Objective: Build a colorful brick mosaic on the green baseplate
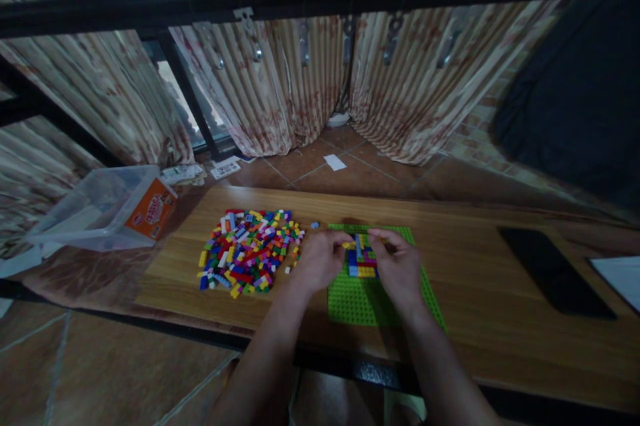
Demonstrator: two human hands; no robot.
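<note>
A green studded baseplate [353, 306] lies on the wooden board in front of me. On its upper part sits a low build of toy bricks [366, 272] in blue, yellow, red and purple, with a light blue brick [359, 246] at its top side. From the left, my left hand [323, 258] reaches over the plate's edge, thumb and fingers closed on a small yellow brick [347, 246] beside the build. My right hand [399, 263] is at the build's right side, its fingers curled and pinched. Whatever lies between those fingertips is hidden.
A wide heap of loose bricks [247, 253] spreads left of the plate, with a few strays near my left hand. Farther left stands a clear plastic bin [107, 206] with an orange label. A black phone-like slab [555, 271] and white paper [620, 278] lie right.
</note>
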